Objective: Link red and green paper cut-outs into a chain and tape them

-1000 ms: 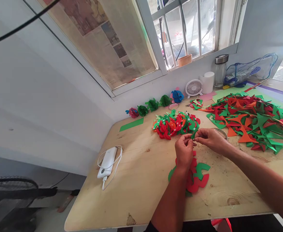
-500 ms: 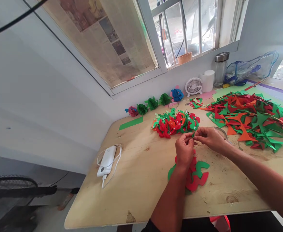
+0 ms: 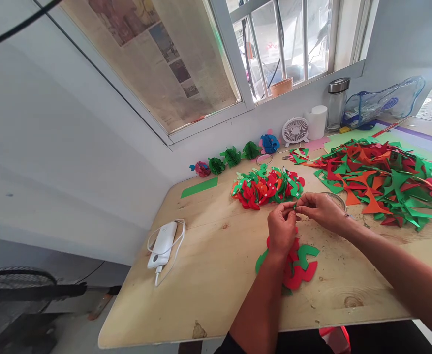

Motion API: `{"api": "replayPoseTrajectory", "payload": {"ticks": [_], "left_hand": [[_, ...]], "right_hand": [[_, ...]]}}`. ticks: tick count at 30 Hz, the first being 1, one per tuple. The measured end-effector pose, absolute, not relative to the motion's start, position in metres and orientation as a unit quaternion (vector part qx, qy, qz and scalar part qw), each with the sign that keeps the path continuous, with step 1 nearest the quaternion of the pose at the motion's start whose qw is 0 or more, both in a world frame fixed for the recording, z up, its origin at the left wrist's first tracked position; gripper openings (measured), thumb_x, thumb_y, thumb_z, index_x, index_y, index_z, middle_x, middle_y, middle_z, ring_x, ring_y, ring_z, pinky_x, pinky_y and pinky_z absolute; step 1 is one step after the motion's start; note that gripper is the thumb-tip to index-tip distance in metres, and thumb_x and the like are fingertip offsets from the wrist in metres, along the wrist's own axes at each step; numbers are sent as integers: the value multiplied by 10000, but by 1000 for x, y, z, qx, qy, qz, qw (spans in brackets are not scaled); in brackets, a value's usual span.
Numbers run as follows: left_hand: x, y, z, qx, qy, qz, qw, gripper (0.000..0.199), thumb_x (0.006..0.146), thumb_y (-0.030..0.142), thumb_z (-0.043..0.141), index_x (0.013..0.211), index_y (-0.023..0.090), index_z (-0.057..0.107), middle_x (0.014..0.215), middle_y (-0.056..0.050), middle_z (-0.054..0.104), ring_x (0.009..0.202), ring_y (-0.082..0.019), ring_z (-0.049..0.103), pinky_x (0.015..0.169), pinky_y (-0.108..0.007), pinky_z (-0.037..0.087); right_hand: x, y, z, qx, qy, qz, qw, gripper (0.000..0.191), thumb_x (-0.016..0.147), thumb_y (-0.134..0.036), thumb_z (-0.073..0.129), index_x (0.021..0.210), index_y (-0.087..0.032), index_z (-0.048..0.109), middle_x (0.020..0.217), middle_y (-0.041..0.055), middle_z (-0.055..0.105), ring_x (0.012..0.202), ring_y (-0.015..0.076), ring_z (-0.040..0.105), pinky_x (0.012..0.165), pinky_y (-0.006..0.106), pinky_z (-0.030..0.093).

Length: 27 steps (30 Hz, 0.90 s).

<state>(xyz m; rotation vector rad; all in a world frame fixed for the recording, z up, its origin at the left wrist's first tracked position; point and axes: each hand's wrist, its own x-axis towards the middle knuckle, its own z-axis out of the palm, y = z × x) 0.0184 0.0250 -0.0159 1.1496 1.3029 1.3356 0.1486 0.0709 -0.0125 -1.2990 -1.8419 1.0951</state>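
Note:
My left hand (image 3: 281, 227) and my right hand (image 3: 320, 210) meet above the wooden table, fingertips pinched together. Between them shows a bit of a small green paper piece (image 3: 294, 206), mostly hidden by the fingers. Under my left wrist lies a loose group of curved red and green paper cut-outs (image 3: 299, 276), partly covered by the forearm. Just beyond the hands sits a heap of red, orange and green cut-outs (image 3: 262, 189), several bearing small white squares. A ring-shaped roll (image 3: 339, 199), possibly tape, lies partly behind my right hand.
A large pile of paper scraps (image 3: 385, 182) covers the right side. Honeycomb paper figures (image 3: 232, 157), a small fan (image 3: 295, 131), a white cylinder (image 3: 317, 123) and a glass bottle (image 3: 337, 105) line the wall. A power bank (image 3: 163, 245) with cable lies left.
Both hands keep their pinch on the green piece with hardly any movement. The whole view has shifted very slightly.

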Motion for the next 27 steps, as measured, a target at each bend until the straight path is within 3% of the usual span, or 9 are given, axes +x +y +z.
{"api": "replayPoseTrajectory", "payload": {"ticks": [27], "left_hand": [[21, 24, -13, 483, 553, 529, 426, 216, 725, 133, 534, 891, 152, 670, 729, -61, 705, 609, -148, 658, 627, -268, 533]], "right_hand": [[149, 70, -13, -516, -694, 406, 296, 177, 698, -352, 554, 708, -191, 627, 591, -4, 599, 557, 134, 513, 515, 248, 356]]}}
